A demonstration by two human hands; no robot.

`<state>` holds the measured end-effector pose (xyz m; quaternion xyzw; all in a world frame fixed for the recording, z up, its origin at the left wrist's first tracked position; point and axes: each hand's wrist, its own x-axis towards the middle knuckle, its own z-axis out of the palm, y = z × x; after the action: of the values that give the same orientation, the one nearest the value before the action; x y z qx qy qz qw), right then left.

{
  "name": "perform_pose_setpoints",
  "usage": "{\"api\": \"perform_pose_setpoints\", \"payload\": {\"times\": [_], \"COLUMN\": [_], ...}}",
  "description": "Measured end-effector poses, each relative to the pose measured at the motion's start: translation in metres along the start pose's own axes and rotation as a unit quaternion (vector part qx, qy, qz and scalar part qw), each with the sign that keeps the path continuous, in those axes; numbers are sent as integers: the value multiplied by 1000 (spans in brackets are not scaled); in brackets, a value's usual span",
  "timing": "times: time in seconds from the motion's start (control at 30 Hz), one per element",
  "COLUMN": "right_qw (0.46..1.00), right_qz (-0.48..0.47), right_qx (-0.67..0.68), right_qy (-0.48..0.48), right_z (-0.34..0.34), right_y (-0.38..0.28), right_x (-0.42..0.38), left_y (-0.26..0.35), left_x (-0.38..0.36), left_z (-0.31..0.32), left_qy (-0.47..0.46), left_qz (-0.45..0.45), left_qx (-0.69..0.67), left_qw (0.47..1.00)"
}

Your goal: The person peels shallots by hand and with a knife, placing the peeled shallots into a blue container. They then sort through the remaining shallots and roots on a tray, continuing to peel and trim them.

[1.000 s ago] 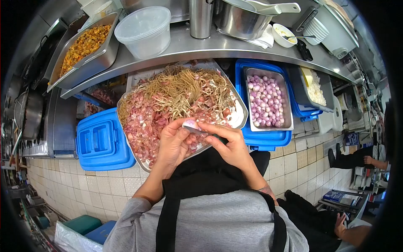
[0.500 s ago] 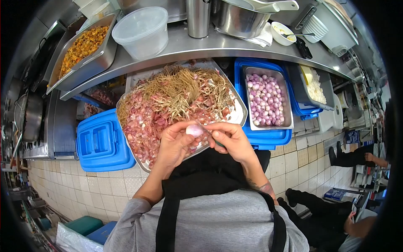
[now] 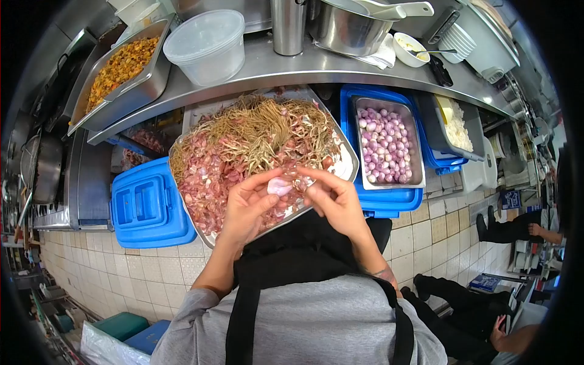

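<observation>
In my left hand (image 3: 250, 204), a pale pink-white shallot (image 3: 279, 186) is pinched between thumb and fingers. My right hand (image 3: 333, 204) is close beside it, its thumb and index finger closed around a bit of papery shallot skin (image 3: 297, 180). The small knife cannot be clearly made out now in the right hand. Both hands are over the near edge of a big metal tray (image 3: 347, 164). Loose pink shallot skins (image 3: 213, 182) and a heap of dry brown roots and stalks (image 3: 267, 131) fill that tray.
To the right, a steel pan (image 3: 392, 101) of peeled shallots rests on a blue lidded bin (image 3: 389, 201). Another blue lid (image 3: 143, 207) is at left. Beyond, a steel counter (image 3: 258, 80) bears a plastic tub (image 3: 204, 52) and a pot (image 3: 347, 33). Another person's legs (image 3: 456, 298) are at lower right.
The shallot has moved slightly left, and skin now shows between the hands. The right fingers have shifted, and the knife's blade and green handle, visible before, no longer show clearly.
</observation>
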<state>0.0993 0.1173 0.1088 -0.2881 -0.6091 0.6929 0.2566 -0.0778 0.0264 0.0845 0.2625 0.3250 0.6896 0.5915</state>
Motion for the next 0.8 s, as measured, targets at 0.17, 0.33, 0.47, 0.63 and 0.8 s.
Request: {"api": "perform_pose_setpoints", "payload": {"times": [0.17,0.33,0.47,0.63,0.8], "right_qw": [997,997,996,998,993], "right_qz": [-27,-17,10,-38,-40], "right_qx": [-28,32,81,22,-26], "right_qy": [-62,-62,-33,48,106], "right_z": [5,4,1,6,7], "right_y": [-10,-1,5,8,6], "right_x": [-4,-1,3,8,10], "left_y": [3,9,9,1,-9], "left_x": [-1,-3,-6,0,5], "left_z": [-1,4,4,3,-2], "left_qy": [-20,-42,-32,-21,-46], "left_qz": [4,32,-6,11,54], "left_qx": [57,103,109,120,64], "left_qw": [998,993,994,992,995]}}
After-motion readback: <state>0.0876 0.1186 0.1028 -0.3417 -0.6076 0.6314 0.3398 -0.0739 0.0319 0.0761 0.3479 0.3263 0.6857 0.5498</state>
